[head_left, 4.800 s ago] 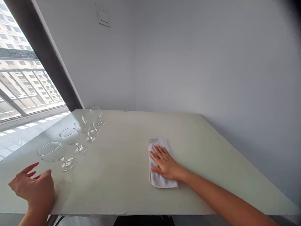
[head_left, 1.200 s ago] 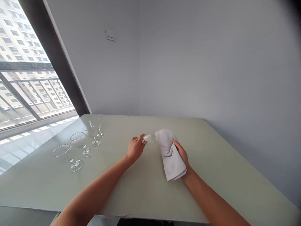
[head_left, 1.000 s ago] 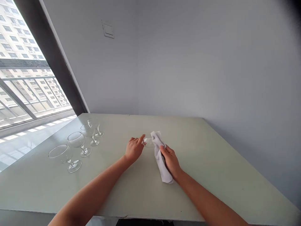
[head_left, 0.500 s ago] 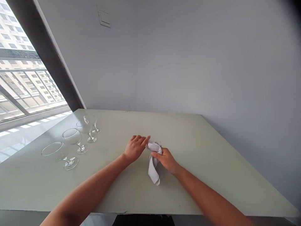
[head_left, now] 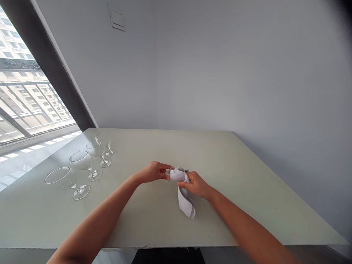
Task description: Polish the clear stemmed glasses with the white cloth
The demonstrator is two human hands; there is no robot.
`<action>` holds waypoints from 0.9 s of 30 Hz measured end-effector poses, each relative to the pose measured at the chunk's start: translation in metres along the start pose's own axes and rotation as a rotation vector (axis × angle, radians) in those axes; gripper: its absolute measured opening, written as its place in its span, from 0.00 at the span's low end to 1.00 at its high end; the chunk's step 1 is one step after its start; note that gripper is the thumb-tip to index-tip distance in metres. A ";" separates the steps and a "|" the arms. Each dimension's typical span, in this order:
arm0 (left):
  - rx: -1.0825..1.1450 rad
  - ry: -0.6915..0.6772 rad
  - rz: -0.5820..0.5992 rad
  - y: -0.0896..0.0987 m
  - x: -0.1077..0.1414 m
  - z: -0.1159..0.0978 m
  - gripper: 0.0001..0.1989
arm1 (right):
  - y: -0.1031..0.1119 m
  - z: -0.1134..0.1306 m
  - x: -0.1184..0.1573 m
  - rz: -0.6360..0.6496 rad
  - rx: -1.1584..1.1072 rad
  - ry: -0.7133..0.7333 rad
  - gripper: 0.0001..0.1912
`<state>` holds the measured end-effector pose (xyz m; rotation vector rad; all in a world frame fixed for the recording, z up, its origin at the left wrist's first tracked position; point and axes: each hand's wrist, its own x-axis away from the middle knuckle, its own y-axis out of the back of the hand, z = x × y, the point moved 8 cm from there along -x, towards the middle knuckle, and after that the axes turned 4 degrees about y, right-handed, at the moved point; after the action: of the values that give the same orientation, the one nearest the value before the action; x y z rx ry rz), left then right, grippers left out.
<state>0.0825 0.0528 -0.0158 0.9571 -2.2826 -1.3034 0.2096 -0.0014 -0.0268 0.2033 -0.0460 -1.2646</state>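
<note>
Over the middle of the table, my right hand (head_left: 195,184) is closed round a white cloth (head_left: 185,205), its thumb pressing on top and one end hanging down toward the tabletop. The cloth is wrapped about a clear wine glass (head_left: 168,172), mostly hidden; only a small shiny part shows at the cloth's left side. My left hand (head_left: 154,172) pinches that part between thumb and fingers. Off to the left, several clear stemmed wine glasses (head_left: 81,160) stand upright in a slanting row.
The pale glossy table (head_left: 233,220) meets grey walls at the back and right. A large window (head_left: 33,99) with a dark frame is on the left. A light switch (head_left: 117,18) is on the wall. Something black (head_left: 168,256) shows below the table's front edge.
My left hand has turned from lying over the cloth's left side with fingers extended to pinching the glass there. The cloth's hanging end has swung right; my right hand keeps its grip.
</note>
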 end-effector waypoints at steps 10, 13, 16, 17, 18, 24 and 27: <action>-0.424 -0.225 -0.492 0.029 0.014 -0.038 0.11 | 0.002 -0.005 0.006 -0.145 -0.433 -0.199 0.12; -0.160 -0.109 -0.190 0.020 0.004 -0.015 0.16 | 0.000 0.008 0.005 -0.033 -0.184 -0.012 0.11; -0.047 -0.096 0.052 0.002 0.002 -0.010 0.19 | 0.000 0.005 0.003 0.012 -0.131 0.006 0.10; -0.087 -0.096 -0.004 0.004 0.001 -0.013 0.19 | 0.003 0.001 0.001 -0.017 -0.179 -0.030 0.11; -0.156 -0.097 -0.121 0.009 0.002 -0.016 0.17 | 0.007 -0.004 0.000 -0.070 -0.258 -0.076 0.12; -0.471 -0.293 -0.538 0.019 0.016 -0.051 0.12 | 0.012 -0.021 0.006 -0.265 -0.641 -0.309 0.14; -0.328 -0.198 -0.435 0.023 0.010 -0.033 0.11 | 0.008 -0.010 0.006 -0.171 -0.465 -0.209 0.14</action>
<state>0.0858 0.0334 0.0211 1.2945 -1.9609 -1.9572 0.2206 -0.0036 -0.0356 -0.3325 0.0876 -1.4266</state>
